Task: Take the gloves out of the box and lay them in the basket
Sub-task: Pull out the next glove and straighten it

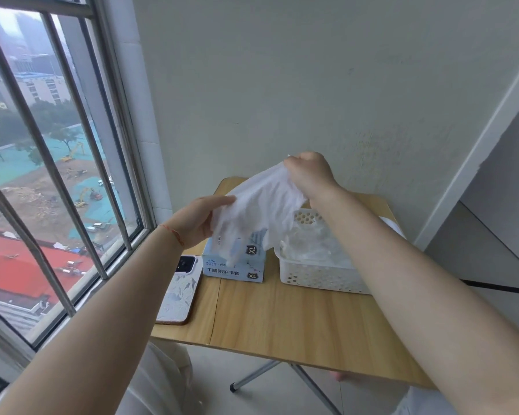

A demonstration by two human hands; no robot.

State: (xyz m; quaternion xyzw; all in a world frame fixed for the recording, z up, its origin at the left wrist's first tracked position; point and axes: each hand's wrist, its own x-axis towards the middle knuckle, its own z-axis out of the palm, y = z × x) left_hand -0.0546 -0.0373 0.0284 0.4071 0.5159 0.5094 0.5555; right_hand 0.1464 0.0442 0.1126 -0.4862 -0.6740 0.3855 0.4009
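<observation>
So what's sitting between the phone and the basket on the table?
In the head view, the glove box stands between the phone and the basket, with a bare strip of table between box and basket.

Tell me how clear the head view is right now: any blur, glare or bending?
Head view: soft daylight, no glare; glove slightly blurred between left hand and right hand; window bars bow from wide-angle distortion; box print readable.

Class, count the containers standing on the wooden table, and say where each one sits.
2: the pale blue cardboard glove box beside the phone, and the white perforated plastic basket to its right.
</observation>
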